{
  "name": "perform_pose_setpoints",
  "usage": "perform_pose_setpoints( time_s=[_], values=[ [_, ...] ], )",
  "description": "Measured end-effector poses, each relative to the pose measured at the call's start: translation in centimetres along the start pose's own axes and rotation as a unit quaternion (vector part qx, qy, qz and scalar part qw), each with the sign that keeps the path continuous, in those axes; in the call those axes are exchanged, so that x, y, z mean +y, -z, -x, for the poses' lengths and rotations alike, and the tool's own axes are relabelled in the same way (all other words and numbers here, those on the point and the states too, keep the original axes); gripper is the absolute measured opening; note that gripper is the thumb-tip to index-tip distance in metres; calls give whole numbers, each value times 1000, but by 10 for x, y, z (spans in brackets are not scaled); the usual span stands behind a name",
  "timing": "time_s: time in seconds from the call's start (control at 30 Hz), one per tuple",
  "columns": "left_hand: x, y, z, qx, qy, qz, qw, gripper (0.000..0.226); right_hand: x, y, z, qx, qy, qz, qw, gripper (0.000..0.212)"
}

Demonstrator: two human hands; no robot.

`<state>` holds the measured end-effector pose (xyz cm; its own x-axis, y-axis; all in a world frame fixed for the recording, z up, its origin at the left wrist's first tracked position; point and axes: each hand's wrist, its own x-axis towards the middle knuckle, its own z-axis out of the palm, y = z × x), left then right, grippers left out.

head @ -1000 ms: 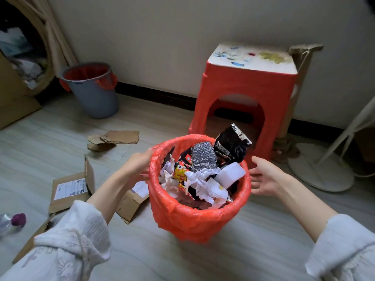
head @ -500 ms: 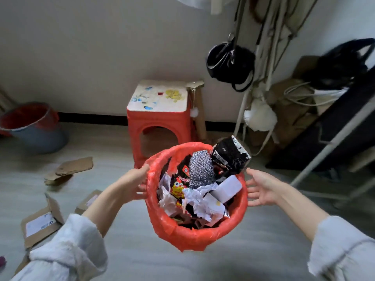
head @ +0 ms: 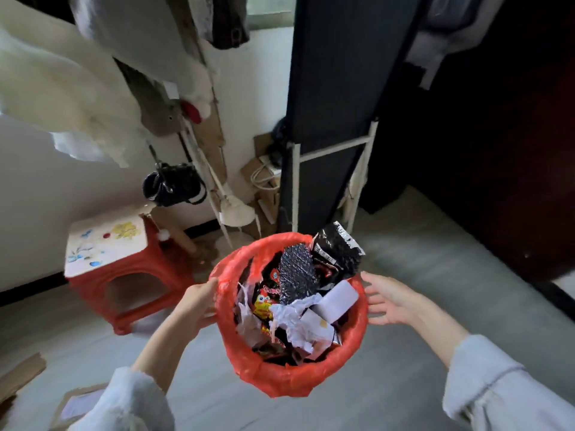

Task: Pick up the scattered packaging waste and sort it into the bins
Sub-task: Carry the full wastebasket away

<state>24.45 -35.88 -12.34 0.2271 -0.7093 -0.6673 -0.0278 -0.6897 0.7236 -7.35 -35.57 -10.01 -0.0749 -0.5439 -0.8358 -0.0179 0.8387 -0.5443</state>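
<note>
1. Leftmost, a scrap of brown torn cardboard (head: 21, 373) lay on the pale floor (head: 420, 275) at the frame's edge, with a red plastic stool with a painted white top (head: 107, 244) further in; neither was touched.

2. Next, the left hand (head: 199, 301) pressed against the left side of the round bin lined with a red plastic bag (head: 280, 377), fingers wrapped to its wall just under the rim; how tightly they curled could not be told, since the liner hid the fingertips.

3. Centrally, the bin hung clear of the floor between both hands, brimful of crumpled white paper (head: 295, 318), a silver bubble-wrap pouch (head: 297, 275) and a black foil snack wrapper (head: 337, 255) poking above the rim. It looked light but top-heavy; the thin liner seemed slippery and easily torn, so the stiff wall beneath the rim was the likely safest hold, kept level.

4. Rightmost, the right hand (head: 389, 298) was spread wide with straight fingers, just beside the bin's right side; contact could not be confirmed.
</note>
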Motion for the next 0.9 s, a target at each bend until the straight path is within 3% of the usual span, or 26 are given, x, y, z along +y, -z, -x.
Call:
perform_pose_setpoints(
  time_s=[0.27, 0.4, 0.47, 0.63, 0.9],
  values=[
    [56, -173, 83, -129, -25, -51, 990, 25, 28, 188, 69, 88, 5, -103, 991, 24],
    [71, -260, 93, -136, -45, -68, 987, 18, 45, 260, 74, 126, 13, -147, 981, 37],
    [72, -306, 96, -149, -46, -75, 985, 27, 56, 295, 75, 149, 19, -174, 973, 41],
    [72, -434, 88, -186, -54, -93, 977, 19, 78, 392, 55, 233, 18, -189, 954, 40],
    [107, -656, 87, -225, -72, -162, 958, 15, 78, 562, 21, 304, -20, -236, 923, 49]
  ],
)
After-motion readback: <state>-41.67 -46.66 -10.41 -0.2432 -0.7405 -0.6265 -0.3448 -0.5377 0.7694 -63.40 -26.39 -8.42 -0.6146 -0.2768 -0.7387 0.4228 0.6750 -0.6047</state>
